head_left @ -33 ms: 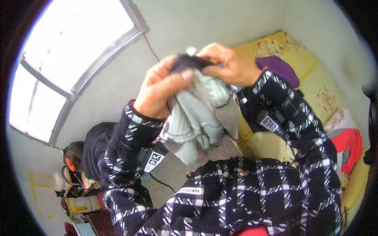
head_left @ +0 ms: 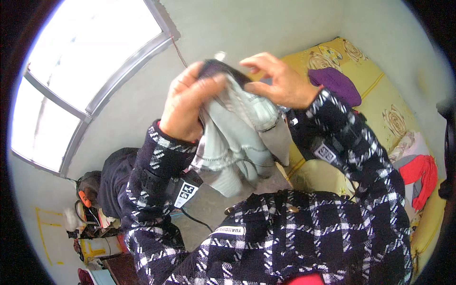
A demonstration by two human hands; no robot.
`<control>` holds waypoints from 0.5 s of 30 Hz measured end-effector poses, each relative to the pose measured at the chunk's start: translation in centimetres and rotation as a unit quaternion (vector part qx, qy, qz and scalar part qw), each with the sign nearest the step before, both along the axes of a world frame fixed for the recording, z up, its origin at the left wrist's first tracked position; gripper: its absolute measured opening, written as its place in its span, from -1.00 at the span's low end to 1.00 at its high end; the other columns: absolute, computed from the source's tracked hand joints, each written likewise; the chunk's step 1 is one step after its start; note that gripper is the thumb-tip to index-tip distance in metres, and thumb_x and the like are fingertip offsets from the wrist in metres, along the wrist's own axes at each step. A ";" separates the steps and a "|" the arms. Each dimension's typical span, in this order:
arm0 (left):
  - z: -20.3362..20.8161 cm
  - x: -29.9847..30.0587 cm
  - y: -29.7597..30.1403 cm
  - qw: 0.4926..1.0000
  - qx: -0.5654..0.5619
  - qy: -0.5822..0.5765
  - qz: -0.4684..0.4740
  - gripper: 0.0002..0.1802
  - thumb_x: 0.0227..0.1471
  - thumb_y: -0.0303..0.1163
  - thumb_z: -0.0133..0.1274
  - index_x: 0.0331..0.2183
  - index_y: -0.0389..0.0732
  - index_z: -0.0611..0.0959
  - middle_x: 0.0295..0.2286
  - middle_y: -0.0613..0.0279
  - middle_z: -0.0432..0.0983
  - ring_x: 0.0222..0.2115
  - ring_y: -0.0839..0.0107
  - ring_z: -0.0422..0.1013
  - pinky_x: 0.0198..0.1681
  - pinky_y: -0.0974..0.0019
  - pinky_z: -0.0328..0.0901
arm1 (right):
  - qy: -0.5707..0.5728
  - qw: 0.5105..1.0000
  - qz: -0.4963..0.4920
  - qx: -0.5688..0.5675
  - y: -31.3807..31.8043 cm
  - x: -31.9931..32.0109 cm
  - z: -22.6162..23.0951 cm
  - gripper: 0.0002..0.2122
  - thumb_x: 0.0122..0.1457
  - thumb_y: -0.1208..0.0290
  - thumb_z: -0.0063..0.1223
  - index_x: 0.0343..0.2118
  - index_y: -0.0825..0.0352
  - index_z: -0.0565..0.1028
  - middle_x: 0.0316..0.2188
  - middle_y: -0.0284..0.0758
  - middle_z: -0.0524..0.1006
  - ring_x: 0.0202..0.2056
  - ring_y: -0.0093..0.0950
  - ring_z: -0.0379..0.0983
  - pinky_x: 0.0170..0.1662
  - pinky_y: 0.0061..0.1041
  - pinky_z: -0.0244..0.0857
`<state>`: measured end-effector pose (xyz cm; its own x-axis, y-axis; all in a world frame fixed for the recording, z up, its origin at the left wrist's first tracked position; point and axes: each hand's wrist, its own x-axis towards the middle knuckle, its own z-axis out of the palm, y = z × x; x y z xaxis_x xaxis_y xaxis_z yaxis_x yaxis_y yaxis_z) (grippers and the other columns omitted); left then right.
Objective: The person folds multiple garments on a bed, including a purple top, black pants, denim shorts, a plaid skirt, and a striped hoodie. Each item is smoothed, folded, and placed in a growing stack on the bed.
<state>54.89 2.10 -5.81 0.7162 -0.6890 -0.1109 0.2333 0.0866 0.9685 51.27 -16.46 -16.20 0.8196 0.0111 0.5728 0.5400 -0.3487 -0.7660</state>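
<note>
The person held a pale grey piece of clothing (head_left: 237,137) up high in front of them with both hands. The left hand (head_left: 187,104) was wrapped tight around the top of the cloth, with the fingers curled over a dark bit at its upper edge. The right hand (head_left: 278,83) pinched the same top edge just beside it, thumb and first fingers closed on the cloth and the other fingers spread loose. The rest of the clothing hung down between the two arms, bunched in folds with dark stitching along the seams. Both arms wore black and white checked sleeves (head_left: 332,137). Off to the right lay a yellow bed cover with flower shapes (head_left: 380,99), with a purple cloth (head_left: 335,83) on it and a red cloth (head_left: 420,175) farther along. A big bright window (head_left: 80,71) was at the upper left. Another person in dark clothes (head_left: 114,180) sat low at the left.
</note>
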 end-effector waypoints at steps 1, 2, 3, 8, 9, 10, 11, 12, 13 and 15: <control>0.3 0.2 -0.1 0.999 0.007 0.002 0.051 -0.83 -0.10 -0.55 -0.05 -0.34 -0.33 0.47 -0.46 0.25 0.45 -0.47 0.49 0.39 -0.35 0.46 0.30 | 0.004 0.998 -0.058 -0.005 0.3 -1.2 -0.1 -0.56 -0.08 0.20 0.14 -0.18 0.37 0.35 -0.34 -0.21 0.38 -0.32 -0.43 0.34 -0.23 -0.51 0.23; 0.4 0.3 -0.1 0.997 -0.001 0.002 0.075 -0.84 -0.10 -0.54 -0.05 -0.36 -0.33 0.48 -0.47 0.24 0.45 -0.47 0.49 0.39 -0.36 0.47 0.29 | -0.001 0.996 -0.093 0.013 0.7 -2.5 -0.4 -0.53 -0.09 0.17 0.14 -0.17 0.38 0.33 -0.34 -0.20 0.38 -0.30 -0.40 0.34 -0.23 -0.50 0.23; 0.5 0.2 -0.1 0.993 -0.002 0.004 0.117 -0.86 -0.09 -0.54 -0.05 -0.37 -0.33 0.48 -0.48 0.24 0.44 -0.48 0.49 0.39 -0.38 0.47 0.29 | -0.009 0.991 -0.127 0.035 1.1 -3.9 -0.6 -0.49 -0.09 0.15 0.14 -0.15 0.40 0.31 -0.33 -0.19 0.37 -0.29 -0.38 0.34 -0.22 -0.49 0.22; 1.4 -1.0 -0.4 0.994 -0.060 0.025 0.089 -0.85 -0.04 -0.49 -0.07 -0.36 -0.35 0.48 -0.47 0.23 0.45 -0.48 0.50 0.38 -0.40 0.48 0.29 | -0.030 0.977 -0.178 -0.111 4.6 -7.7 -3.5 -0.39 -0.16 0.25 0.19 -0.05 0.39 0.20 -0.22 -0.10 0.35 -0.19 -0.27 0.33 -0.13 -0.48 0.19; 1.7 -1.3 -0.6 0.993 -0.076 0.036 0.078 -0.84 -0.03 -0.48 -0.08 -0.36 -0.35 0.48 -0.46 0.23 0.45 -0.49 0.50 0.38 -0.40 0.48 0.29 | 0.017 0.980 -0.191 -0.046 4.6 -7.1 -4.2 -0.43 -0.16 0.31 0.18 -0.06 0.38 0.21 -0.21 -0.11 0.35 -0.19 -0.28 0.33 -0.14 -0.47 0.19; 2.1 -1.4 -0.9 0.995 -0.083 0.036 0.053 -0.82 -0.02 -0.46 -0.08 -0.34 -0.35 0.49 -0.45 0.22 0.46 -0.48 0.50 0.39 -0.39 0.47 0.30 | 0.064 0.979 -0.195 0.010 4.3 -6.4 -4.9 -0.46 -0.16 0.36 0.16 -0.07 0.37 0.23 -0.20 -0.13 0.34 -0.19 -0.29 0.32 -0.15 -0.45 0.20; 2.5 -1.5 -1.0 0.995 -0.078 0.025 0.053 -0.82 -0.02 -0.46 -0.07 -0.33 -0.34 0.49 -0.45 0.22 0.47 -0.48 0.50 0.39 -0.39 0.47 0.30 | 0.110 0.972 -0.196 0.065 3.8 -5.7 -5.6 -0.48 -0.16 0.42 0.15 -0.09 0.37 0.24 -0.18 -0.15 0.34 -0.18 -0.30 0.32 -0.16 -0.44 0.20; 2.9 -1.6 -1.1 0.996 -0.075 0.015 0.052 -0.81 -0.02 -0.46 -0.07 -0.32 -0.34 0.49 -0.45 0.22 0.47 -0.48 0.50 0.40 -0.38 0.47 0.31 | 0.128 0.977 -0.138 0.097 3.2 -5.0 -6.3 -0.55 -0.14 0.45 0.12 -0.13 0.36 0.29 -0.23 -0.16 0.37 -0.21 -0.34 0.34 -0.17 -0.47 0.21; 3.1 -1.7 -1.0 0.996 -0.080 -0.002 0.044 -0.81 -0.02 -0.46 -0.07 -0.32 -0.34 0.49 -0.45 0.22 0.48 -0.48 0.49 0.40 -0.38 0.47 0.31 | 0.145 0.978 -0.078 0.128 2.6 -4.4 -7.0 -0.62 -0.12 0.48 0.09 -0.17 0.36 0.33 -0.27 -0.18 0.40 -0.23 -0.37 0.36 -0.18 -0.49 0.22; 3.4 -1.4 -0.4 0.998 -0.050 -0.031 0.038 -0.81 -0.07 -0.50 0.00 -0.31 -0.31 0.52 -0.45 0.24 0.49 -0.48 0.50 0.41 -0.37 0.48 0.32 | 0.188 0.970 -0.016 0.151 1.7 -3.9 -7.9 -0.74 -0.09 0.51 0.04 -0.26 0.36 0.40 -0.35 -0.22 0.44 -0.26 -0.44 0.39 -0.20 -0.53 0.24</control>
<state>53.45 1.73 -2.44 0.7705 -0.6375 0.0006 0.1631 0.1980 0.9665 47.42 -14.74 -24.08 0.9684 -0.1399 0.2063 0.1952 -0.0887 -0.9767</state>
